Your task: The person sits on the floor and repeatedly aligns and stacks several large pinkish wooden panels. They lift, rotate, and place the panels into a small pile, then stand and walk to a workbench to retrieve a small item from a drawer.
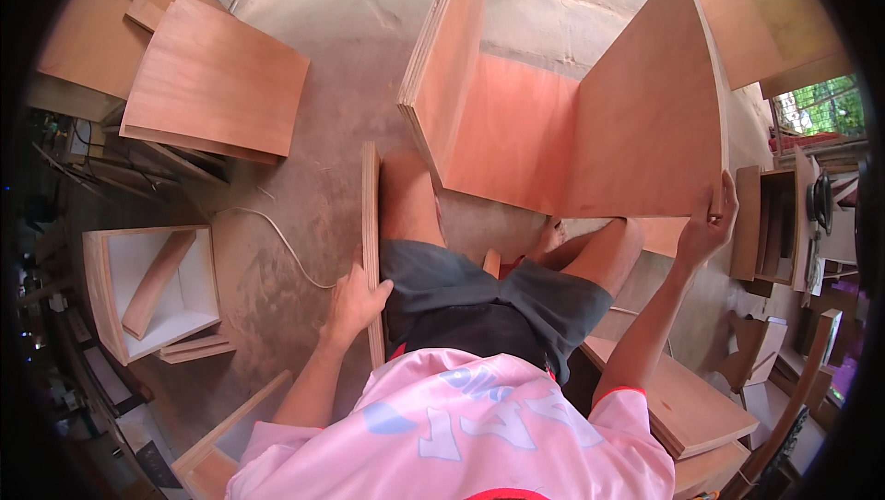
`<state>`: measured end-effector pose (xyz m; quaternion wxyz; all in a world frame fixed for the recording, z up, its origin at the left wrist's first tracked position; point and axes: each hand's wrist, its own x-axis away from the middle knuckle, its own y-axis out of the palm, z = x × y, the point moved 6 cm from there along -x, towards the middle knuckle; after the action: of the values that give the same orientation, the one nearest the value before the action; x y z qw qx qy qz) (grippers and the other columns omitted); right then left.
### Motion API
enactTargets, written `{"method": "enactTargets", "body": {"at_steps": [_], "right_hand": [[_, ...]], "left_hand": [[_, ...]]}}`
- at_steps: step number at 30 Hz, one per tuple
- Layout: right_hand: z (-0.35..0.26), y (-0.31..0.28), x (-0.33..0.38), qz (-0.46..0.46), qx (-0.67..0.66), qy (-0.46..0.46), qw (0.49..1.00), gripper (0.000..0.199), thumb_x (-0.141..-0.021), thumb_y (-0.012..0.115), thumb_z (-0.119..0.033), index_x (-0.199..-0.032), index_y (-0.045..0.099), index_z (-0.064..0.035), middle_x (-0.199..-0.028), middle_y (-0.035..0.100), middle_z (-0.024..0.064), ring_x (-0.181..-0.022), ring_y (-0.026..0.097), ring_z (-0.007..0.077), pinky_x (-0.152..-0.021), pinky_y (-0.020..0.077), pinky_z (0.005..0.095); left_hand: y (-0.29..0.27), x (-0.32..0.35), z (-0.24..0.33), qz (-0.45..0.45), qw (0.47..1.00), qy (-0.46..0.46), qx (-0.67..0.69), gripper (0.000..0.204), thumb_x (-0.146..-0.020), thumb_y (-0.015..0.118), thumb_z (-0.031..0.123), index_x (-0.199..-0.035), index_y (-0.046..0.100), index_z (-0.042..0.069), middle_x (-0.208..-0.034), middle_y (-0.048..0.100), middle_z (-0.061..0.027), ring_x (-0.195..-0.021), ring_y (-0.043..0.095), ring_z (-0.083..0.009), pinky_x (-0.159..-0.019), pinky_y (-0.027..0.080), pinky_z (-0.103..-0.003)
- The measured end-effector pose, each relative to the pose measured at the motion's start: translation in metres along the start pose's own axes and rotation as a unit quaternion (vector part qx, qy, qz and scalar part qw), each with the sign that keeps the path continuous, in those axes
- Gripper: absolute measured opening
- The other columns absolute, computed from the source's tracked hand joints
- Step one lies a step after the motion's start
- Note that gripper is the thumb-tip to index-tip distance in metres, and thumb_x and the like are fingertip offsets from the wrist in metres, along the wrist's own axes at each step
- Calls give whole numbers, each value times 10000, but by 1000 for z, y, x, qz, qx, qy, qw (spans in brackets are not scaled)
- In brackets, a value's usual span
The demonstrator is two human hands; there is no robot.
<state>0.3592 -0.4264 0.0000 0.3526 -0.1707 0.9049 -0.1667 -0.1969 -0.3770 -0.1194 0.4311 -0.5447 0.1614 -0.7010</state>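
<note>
plywood board (371, 205) is gripped in the left hand (354, 303); the right hand (708, 231) grasps a 3-panel assembly (521, 127).

Head view: one wide fisheye, left of a side-by-side pair, worn on the person's head. Facing: steeply down and forward, upright, unmirrored. Nearest: pink shirt (544, 399), along the lower edge. Middle range: left hand (356, 303) and right hand (708, 229). Farther: floor (336, 62), toward the top. Border: dark, rounded; straight edges bowed.

Pale cord (285, 244) on concrete floor (341, 67)
</note>
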Motion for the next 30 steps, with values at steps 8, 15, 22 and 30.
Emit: {"method": "enactTargets", "body": {"at_steps": [8,15,22,30], "right_hand": [[12,3,0,-8,-103,22,994,362,-972,703,-72,-1325,640,-28,-1301,652,37,-1044,656,106,-824,554,251],[16,3,0,-21,-116,52,992,362,-983,701,-104,-1333,639,-36,-1308,659,42,-1023,668,110,-820,552,249],[3,1,0,-15,-55,33,998,346,-995,676,-91,-1335,638,-40,-1304,651,49,-1026,666,116,-814,556,258],[2,-1,-4,-43,-111,30,992,310,-995,646,-51,-1305,652,-55,-1312,626,51,-1065,653,138,-813,569,289]], "left_hand": [[-11,18,-65,253,967,19,39,457,-870,716,243,-1176,593,-74,-1061,681,-345,-1059,646,-503,-914,511,-541],[-56,13,-145,247,963,28,102,509,-879,737,227,-1291,548,-5,-1135,697,-277,-1093,652,-478,-932,523,-513],[-50,10,-160,218,974,-27,59,619,-881,743,182,-1400,452,14,-1249,663,-260,-1195,625,-429,-988,501,-469],[-87,-4,-157,260,950,85,149,474,-848,752,100,-1260,549,-17,-1201,699,-216,-1116,687,-319,-956,528,-418]]}}
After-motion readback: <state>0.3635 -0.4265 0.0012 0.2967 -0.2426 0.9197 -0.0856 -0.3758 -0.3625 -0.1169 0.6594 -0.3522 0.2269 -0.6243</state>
